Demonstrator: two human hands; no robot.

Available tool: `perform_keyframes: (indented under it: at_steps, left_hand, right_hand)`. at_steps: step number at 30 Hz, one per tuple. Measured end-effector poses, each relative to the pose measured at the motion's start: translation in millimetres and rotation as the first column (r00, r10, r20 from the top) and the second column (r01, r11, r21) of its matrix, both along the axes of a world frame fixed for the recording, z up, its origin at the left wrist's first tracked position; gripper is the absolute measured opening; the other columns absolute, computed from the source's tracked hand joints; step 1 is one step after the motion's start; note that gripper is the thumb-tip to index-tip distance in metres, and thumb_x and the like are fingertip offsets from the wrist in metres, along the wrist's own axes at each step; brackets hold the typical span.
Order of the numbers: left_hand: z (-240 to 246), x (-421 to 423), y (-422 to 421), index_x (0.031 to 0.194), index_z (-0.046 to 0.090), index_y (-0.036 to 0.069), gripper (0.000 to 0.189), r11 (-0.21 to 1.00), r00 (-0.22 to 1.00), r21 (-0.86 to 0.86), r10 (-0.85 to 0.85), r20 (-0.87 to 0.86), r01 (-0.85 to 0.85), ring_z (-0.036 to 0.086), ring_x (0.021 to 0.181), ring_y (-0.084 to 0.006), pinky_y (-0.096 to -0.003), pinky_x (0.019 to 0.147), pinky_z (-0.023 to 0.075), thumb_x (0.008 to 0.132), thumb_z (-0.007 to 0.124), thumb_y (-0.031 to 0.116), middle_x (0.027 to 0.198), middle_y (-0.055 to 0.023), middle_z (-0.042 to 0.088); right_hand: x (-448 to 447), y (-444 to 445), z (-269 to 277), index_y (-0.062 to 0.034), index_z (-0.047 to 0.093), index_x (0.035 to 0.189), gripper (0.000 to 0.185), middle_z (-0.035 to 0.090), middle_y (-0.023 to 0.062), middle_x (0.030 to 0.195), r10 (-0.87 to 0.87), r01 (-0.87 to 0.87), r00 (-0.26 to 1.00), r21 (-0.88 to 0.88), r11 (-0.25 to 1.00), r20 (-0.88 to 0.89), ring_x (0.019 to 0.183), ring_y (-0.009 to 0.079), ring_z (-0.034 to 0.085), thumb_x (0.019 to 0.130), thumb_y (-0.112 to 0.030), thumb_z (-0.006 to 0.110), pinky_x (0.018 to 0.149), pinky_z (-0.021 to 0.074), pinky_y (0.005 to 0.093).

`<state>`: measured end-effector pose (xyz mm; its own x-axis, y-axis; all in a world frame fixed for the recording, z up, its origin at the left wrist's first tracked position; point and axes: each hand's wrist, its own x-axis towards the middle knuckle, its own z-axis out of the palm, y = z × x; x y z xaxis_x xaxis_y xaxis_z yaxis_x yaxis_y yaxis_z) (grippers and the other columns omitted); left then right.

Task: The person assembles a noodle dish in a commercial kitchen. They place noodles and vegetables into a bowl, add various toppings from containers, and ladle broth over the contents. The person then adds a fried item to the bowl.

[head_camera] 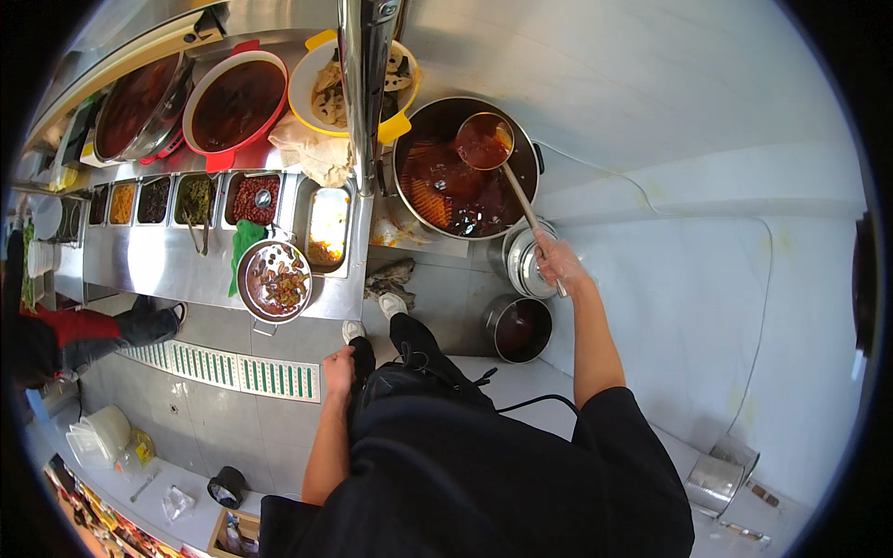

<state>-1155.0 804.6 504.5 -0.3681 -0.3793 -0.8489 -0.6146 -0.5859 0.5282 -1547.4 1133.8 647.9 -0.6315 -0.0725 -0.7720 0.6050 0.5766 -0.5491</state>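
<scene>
My right hand [560, 264], in a thin clear plastic glove, grips the handle of a long metal ladle [524, 199]. The ladle's bowl, filled with red-brown broth, is over a large steel stockpot [469, 236] of dark red, oily broth. Within the pot, an orange ridged or perforated piece [427, 199] shows at the left side. My left hand [339, 371] hangs by my thigh, its fingers curled and nothing visible in them. On the counter corner, a steel strainer or pan [274, 310] with a looped handle holds beans and chopped bits in liquid.
A steel counter [188, 268] carries several inset food pans [253, 199], red-rimmed [236, 104] and yellow-handled [324, 77] pots, and an upright metal post [365, 91]. Metal lids [524, 254] and a smaller pot [518, 328] sit below my right hand. Another person's leg [143, 335] is at left.
</scene>
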Motion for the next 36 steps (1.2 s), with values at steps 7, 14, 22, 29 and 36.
perform_keyframes:
  at_steps: [7, 14, 22, 29, 36]
  left_hand:
    - [10, 13, -34, 0.064, 0.046, 0.018, 0.038, 0.998, 0.998, 0.000, -0.055, -0.010, 0.055, 0.028, 0.041, -0.0074, -0.0292, 0.040, 0.0224, 0.098, 0.062, 0.023, 0.052, 0.0074, 0.034]
    - [0, 57, -69, 0.064, 0.042, 0.019, 0.038, 0.997, 0.997, -0.016, -0.076, -0.004, 0.076, 0.024, 0.040, -0.0074, -0.0299, 0.039, 0.0194, 0.096, 0.062, 0.022, 0.051, 0.0075, 0.032]
    - [-6, 97, -88, 0.065, 0.044, 0.020, 0.036, 0.995, 0.995, 0.015, -0.098, -0.006, 0.098, 0.027, 0.040, -0.0069, -0.0292, 0.038, 0.0228, 0.096, 0.062, 0.024, 0.051, 0.0079, 0.033]
    - [-8, 100, -81, 0.063, 0.044, 0.020, 0.039, 0.995, 0.994, -0.006, -0.102, -0.026, 0.102, 0.028, 0.038, -0.0074, -0.0291, 0.038, 0.0222, 0.097, 0.062, 0.025, 0.049, 0.0077, 0.033]
    - [-7, 77, -62, 0.065, 0.045, 0.019, 0.037, 0.996, 0.994, -0.006, -0.087, -0.070, 0.087, 0.029, 0.039, -0.0073, -0.0288, 0.038, 0.0225, 0.098, 0.061, 0.026, 0.050, 0.0076, 0.034]
  right_hand:
    - [78, -21, 21, -0.0117, 0.051, 0.075, 0.061, 0.042, -0.0023, 0.057, -0.146, 0.138, 0.985, -0.077, 0.987, -0.098, 0.040, 0.0112, 0.035, 0.101, -0.066, 0.057, 0.038, 0.0293, 0.0312]
    - [141, -42, 18, -0.0109, 0.049, 0.073, 0.064, 0.041, -0.0012, 0.055, -0.266, 0.251, 0.955, -0.119, 0.961, -0.133, 0.039, 0.0121, 0.037, 0.101, -0.069, 0.053, 0.037, 0.0316, 0.0305]
    - [164, -43, -5, -0.0099, 0.049, 0.068, 0.066, 0.045, 0.0021, 0.057, -0.221, 0.198, 0.940, -0.110, 0.974, -0.262, 0.042, 0.0148, 0.044, 0.104, -0.065, 0.050, 0.040, 0.0332, 0.0317]
    - [146, -44, 0, 0.0093, 0.067, 0.102, 0.069, 0.068, 0.0311, 0.091, 0.264, 0.007, 0.826, 0.478, 0.878, -0.498, 0.091, 0.0482, 0.066, 0.106, -0.057, 0.048, 0.083, 0.0514, 0.0546]
    - [115, -41, 38, 0.0039, 0.064, 0.112, 0.047, 0.071, 0.0311, 0.102, 0.522, -0.073, 0.719, 0.697, 0.713, -0.459, 0.100, 0.0505, 0.066, 0.102, -0.042, 0.060, 0.087, 0.0525, 0.0566]
